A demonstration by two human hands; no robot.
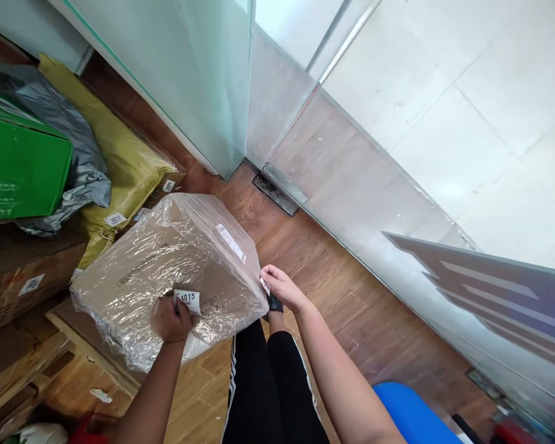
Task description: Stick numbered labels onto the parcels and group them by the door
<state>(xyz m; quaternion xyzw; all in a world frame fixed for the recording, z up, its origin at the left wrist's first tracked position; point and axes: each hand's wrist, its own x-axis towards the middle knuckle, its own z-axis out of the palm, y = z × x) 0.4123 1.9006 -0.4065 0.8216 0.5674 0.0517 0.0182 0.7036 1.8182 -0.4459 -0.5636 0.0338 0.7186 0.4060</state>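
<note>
A cardboard box wrapped in clear plastic film [166, 265] rests tilted on flattened cartons in front of me. My left hand [170, 319] is closed against its near face, pinching a small white label printed 4015 [187, 301]. My right hand [281, 287] sits at the box's right corner, fingers curled around a small white sticker or slip [264, 285]. A second white barcode label [231, 243] is stuck on the box's top right side.
A green box [23, 163], a grey poly bag [65, 132], a yellow padded parcel [120, 154] and brown cartons [23, 277] pile up at left. Glass panels [198, 80] and a glass door [398, 203] stand ahead. My black-trousered legs [268, 388] and a blue object [411, 416] are below.
</note>
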